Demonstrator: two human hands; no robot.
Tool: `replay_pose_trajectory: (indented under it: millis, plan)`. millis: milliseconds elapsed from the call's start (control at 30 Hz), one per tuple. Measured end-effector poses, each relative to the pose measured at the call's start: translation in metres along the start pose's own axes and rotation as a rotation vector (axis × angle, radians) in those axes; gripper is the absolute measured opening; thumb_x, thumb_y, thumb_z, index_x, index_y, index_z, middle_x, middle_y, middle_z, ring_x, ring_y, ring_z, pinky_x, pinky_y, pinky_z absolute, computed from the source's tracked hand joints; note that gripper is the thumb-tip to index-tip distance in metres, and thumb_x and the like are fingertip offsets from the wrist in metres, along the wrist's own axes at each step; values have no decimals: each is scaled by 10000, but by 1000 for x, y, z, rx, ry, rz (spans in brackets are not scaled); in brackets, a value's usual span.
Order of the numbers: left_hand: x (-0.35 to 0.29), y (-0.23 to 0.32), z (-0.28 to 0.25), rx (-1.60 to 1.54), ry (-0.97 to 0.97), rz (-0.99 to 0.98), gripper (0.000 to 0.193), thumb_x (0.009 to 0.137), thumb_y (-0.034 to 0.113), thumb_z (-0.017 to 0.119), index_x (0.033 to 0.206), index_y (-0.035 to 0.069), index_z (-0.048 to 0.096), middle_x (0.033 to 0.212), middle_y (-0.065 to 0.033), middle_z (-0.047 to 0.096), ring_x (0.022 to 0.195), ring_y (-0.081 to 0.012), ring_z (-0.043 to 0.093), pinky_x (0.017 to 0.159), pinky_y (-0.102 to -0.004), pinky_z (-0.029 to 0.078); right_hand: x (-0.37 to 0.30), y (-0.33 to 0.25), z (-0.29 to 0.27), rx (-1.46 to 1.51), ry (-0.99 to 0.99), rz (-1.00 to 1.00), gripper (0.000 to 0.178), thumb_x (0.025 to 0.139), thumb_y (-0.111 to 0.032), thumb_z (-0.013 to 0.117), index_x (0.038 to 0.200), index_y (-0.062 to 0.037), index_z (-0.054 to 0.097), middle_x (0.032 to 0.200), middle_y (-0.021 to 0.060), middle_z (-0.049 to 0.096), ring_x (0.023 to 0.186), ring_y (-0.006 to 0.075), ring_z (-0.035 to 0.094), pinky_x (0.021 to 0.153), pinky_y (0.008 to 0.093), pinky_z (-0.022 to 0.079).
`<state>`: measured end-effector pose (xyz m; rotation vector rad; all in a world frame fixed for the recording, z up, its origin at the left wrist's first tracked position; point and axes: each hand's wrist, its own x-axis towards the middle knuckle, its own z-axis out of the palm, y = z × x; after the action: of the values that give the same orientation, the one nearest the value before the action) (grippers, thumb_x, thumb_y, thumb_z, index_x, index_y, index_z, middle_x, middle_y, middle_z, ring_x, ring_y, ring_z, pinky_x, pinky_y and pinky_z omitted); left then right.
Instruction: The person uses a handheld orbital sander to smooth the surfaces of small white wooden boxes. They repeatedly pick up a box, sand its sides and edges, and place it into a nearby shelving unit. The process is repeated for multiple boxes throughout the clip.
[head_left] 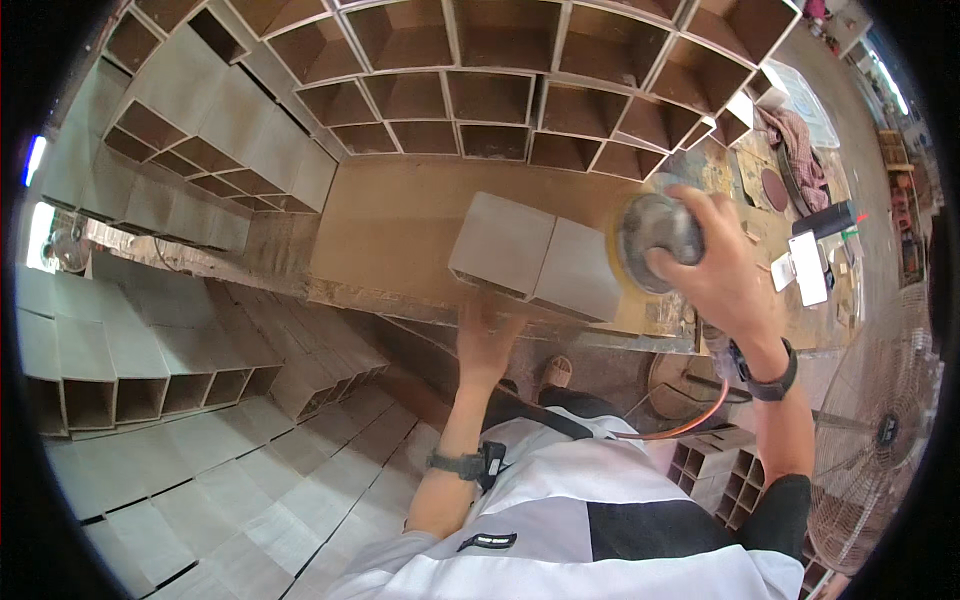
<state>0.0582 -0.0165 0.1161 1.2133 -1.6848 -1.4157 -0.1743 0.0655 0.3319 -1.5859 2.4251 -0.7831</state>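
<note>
Two grey box-like pieces [545, 250] lie side by side on the brown workbench board [385, 220], their open side toward me. My right hand [715, 260] is closed over the round head of a sander [662, 240]. The sander is tilted, its disc at the right end of the boxes; whether it touches them I cannot tell. An orange hose [690, 424] runs back from below my right wrist. My left hand [487, 340] is at the boxes' near lower edge, its fingertips blurred and partly hidden there.
Open brown compartments [490, 95] are stacked behind the board. More grey boxes [200, 120] stand at the left, with rows of them [200, 470] lower left. A cloth [795, 150] and a sanding disc [774, 190] lie on the bench at the right. A large fan [885, 430] stands at the right.
</note>
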Motion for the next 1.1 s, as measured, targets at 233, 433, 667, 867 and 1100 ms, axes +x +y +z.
replay_pose_trajectory:
  millis: [233,433,667,867,1100]
  plan:
    - [35,-3,48,-87,88,319,507,804,209,735,1243,0,591,1170,-221,630,1055,-394,605,923,-451,481,29,-65,95,-68,-310,-173,579,739,-193,753,1283,-110,573,1091,218,569,1078,427,590,903,472,518]
    - [37,-53,57,243,-67,387,489,764,148,705,1221,2,613,1160,-234,634,1057,-412,602,920,-464,484,64,-74,143,-220,-347,-211,543,791,-203,669,1318,-143,552,1201,277,521,1103,460,584,906,518,528]
    - [56,-41,123,-31,738,28,466,710,145,696,1152,3,649,1077,-256,645,981,-426,624,829,-500,511,55,-81,152,-328,-350,-305,550,773,-258,695,1295,-140,567,1248,299,467,1179,477,522,931,533,503]
    - [37,-56,57,386,-32,527,431,745,155,666,1143,-9,645,1070,-267,646,996,-424,626,831,-512,499,103,-59,150,-246,-281,-117,532,818,-355,682,1297,-155,566,1252,261,506,1165,449,565,881,527,546]
    - [46,-57,57,329,-16,515,397,793,221,677,1138,26,665,1039,-248,663,956,-427,636,829,-524,498,113,-82,142,-257,-305,-110,497,812,-299,652,1255,-90,566,1186,279,525,1084,414,603,874,519,539]
